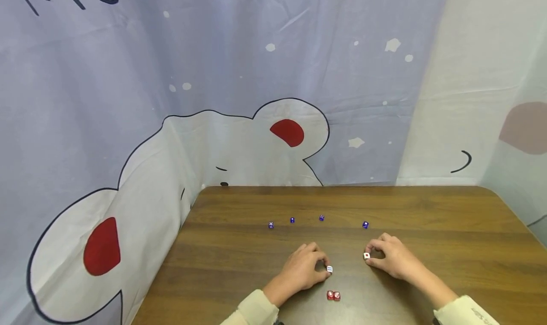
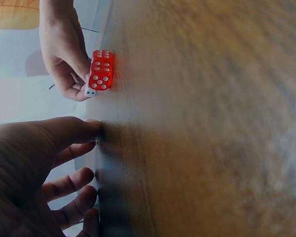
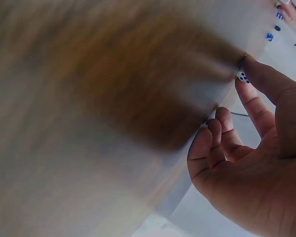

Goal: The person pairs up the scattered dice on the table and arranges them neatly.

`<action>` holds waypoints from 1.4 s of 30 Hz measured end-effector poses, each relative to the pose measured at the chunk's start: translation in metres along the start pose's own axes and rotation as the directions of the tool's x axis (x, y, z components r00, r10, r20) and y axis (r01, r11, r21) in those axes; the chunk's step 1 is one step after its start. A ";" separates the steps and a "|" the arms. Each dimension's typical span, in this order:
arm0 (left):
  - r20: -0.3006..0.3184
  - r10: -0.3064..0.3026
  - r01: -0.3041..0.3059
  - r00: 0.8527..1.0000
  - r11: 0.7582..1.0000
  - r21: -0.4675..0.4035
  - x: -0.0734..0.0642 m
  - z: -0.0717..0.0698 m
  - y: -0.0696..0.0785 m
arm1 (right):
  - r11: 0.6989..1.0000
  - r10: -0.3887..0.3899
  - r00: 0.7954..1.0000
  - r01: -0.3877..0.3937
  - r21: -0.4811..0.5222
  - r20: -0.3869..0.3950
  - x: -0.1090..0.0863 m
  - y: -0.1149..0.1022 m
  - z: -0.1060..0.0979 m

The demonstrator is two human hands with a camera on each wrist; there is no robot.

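On the wooden table, my left hand (image 1: pixel 302 269) pinches a small white die (image 1: pixel 329 269) between thumb and forefinger; its top face has dark pips. To the right, my right hand (image 1: pixel 395 258) holds another white die (image 1: pixel 366 255) the same way, a red pip facing up. The right wrist view shows dark pips on a side of that white die (image 3: pixel 243 77), between thumb and fingertip. Two red dice (image 1: pixel 334 295) with white pips sit side by side, nearer the body than both hands. My left fingers mostly hide their die in the left wrist view.
Beyond the hands, several blue dice stand in a loose row: one at the left (image 1: pixel 271 225), two toward the middle (image 1: pixel 292 219) and one at the right (image 1: pixel 365 225). A printed curtain (image 1: pixel 239 144) hangs behind the far edge of the table (image 1: pixel 448 220).
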State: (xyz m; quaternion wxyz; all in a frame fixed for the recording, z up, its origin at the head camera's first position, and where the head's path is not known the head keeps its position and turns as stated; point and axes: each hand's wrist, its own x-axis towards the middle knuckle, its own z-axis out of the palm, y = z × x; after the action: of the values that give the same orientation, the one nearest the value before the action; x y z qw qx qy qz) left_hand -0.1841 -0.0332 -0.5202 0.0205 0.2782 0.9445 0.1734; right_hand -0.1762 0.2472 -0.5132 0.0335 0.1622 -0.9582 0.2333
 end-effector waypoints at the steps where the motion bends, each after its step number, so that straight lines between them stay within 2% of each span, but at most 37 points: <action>1: -0.001 0.001 -0.001 1.000 1.000 0.001 0.000 0.000 0.000 | 1.000 -0.006 1.000 0.006 -0.004 -0.003 -0.001 -0.002 0.001; 17: -0.026 0.029 -0.029 0.999 1.000 0.009 0.002 0.000 0.001 | 0.995 -0.092 0.996 0.092 -0.028 -0.017 -0.004 -0.027 0.009; 22: -0.037 0.038 -0.038 0.999 0.999 0.011 0.001 0.000 0.000 | 0.996 -0.086 0.996 0.086 -0.038 0.019 -0.003 -0.035 0.011; 35: -0.005 0.033 -0.033 0.999 0.999 -0.002 0.000 0.000 -0.003 | 0.993 -0.088 0.992 0.094 -0.065 0.089 0.001 -0.054 0.019; 42: -0.002 0.027 -0.026 1.000 1.000 0.008 0.000 0.002 -0.002 | 0.997 -0.049 0.992 0.056 -0.053 0.118 0.002 -0.064 0.020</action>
State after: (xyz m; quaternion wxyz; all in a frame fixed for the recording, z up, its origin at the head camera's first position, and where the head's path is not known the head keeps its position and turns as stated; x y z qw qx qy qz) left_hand -0.1850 -0.0346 -0.5226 0.0164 0.2906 0.9414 0.1703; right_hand -0.1573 0.1835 -0.5029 -0.0119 0.1996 -0.9601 0.1956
